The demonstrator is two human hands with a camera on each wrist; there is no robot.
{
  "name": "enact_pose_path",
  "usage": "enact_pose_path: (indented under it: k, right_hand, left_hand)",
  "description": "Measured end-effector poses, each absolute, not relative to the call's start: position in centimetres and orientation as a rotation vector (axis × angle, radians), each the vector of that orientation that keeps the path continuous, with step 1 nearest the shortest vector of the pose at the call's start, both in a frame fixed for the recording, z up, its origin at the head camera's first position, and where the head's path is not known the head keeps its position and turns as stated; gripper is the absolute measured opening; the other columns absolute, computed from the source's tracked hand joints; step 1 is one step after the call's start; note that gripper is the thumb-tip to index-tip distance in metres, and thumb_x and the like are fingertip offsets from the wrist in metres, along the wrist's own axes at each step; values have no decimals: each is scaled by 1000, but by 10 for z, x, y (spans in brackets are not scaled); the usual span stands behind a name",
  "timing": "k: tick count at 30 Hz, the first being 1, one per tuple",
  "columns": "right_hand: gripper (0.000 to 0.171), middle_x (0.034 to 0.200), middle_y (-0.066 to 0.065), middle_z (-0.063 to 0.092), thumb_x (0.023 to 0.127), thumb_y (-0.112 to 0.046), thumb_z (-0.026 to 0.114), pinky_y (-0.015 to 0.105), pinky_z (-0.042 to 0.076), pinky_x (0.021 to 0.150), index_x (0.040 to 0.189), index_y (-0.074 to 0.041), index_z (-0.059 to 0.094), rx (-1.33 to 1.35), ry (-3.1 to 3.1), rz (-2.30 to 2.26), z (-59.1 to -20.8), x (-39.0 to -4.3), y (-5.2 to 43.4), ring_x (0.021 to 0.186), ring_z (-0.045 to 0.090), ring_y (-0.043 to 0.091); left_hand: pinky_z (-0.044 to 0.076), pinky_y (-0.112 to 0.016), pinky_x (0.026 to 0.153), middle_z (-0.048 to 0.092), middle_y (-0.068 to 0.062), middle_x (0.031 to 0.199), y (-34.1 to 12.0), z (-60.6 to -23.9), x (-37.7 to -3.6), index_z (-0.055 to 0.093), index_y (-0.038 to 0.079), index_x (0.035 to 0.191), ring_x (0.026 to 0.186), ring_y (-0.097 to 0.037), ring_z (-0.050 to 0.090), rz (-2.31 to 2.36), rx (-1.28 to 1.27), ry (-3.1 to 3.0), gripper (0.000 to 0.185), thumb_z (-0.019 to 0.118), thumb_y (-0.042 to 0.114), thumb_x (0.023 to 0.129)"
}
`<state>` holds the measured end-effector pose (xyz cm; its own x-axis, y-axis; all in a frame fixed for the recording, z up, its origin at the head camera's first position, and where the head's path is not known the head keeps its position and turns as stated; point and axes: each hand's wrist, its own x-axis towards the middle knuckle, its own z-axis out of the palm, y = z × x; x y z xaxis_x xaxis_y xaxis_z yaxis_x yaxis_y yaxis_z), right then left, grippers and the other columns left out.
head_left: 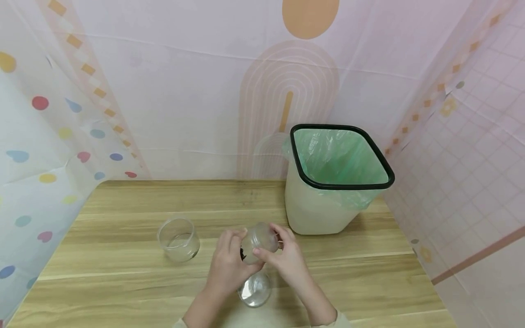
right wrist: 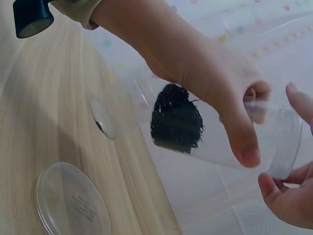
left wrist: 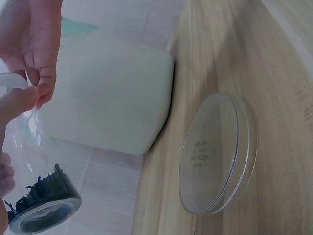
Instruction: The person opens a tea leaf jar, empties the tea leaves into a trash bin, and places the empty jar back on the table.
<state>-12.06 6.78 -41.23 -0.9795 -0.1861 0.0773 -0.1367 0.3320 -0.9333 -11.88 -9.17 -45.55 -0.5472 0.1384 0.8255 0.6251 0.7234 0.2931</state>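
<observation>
Two hands meeting above the near middle of a wooden table, both closed on one clear plastic jar raised off the surface. Jar tilted, long axis running diagonally in the head view: base low and toward the left, mouth end high and toward the right, pointing roughly at the bin. Clump of dark dried material gathered inside against the lower wall near the base. Left hand wrapped around the jar's body from the near-left side, fingers curled over the top, thumb pressed across the clear wall in the right wrist view. Right hand at the jar's mouth end, fingertips pinching the rim region, thumb and fingers bent, palm turned toward the left hand. Forearms converging from the bottom edge of the head view, pale cuffs just visible.

Directly beneath the hands, flat on the table: a round clear lid, printed text faintly legible on its face in the left wrist view. To the left, well apart from the hands: a second clear jar, upright, mouth open upward. Behind and to the right, near the hands but not touching: a cream waste bin with black rim and green liner bag. Pastel patterned sheets enclosing the table on three sides.
</observation>
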Motion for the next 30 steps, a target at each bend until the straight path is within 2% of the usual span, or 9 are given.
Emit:
enact_pose_path:
  k: [10, 20, 25, 30]
  right_hand:
    - [65, 109, 9, 51, 72, -34, 79, 43, 46, 89, 124, -3, 56, -209, 2611, -1791, -410, -118, 66, 102, 50, 24]
    - [61, 105, 7, 51, 72, -28, 80, 43, 44, 94, 121, -1, 57, -285, 2639, -1811, -413, -117, 69, 100, 51, 20]
    - [60, 104, 5, 50, 69, -24, 82, 41, 46, 91, 119, -3, 58, -334, 2635, -1826, -415, -116, 70, 99, 52, 20]
    - [61, 108, 3, 49, 68, -26, 83, 42, 45, 93, 120, -6, 58, -387, 2589, -1853, -416, -116, 73, 103, 51, 20]
  left_hand:
    - [53, -34, 74, 56, -13, 93, -84, -456, -117, 56, -8, 102, 83, -25, 55, -764, -553, -2078, 70, 83, 37, 57]
    - [52, -33, 80, 58, -11, 96, -87, -450, -115, 58, -6, 103, 89, -24, 57, -781, -572, -2114, 75, 88, 34, 47]
    - [53, -36, 81, 59, -9, 99, -90, -449, -112, 58, -5, 105, 93, -24, 57, -852, -549, -2206, 75, 89, 34, 48]
    - [54, -35, 79, 58, -7, 101, -93, -447, -111, 58, -2, 107, 95, -21, 57, -947, -543, -2279, 75, 89, 35, 50]
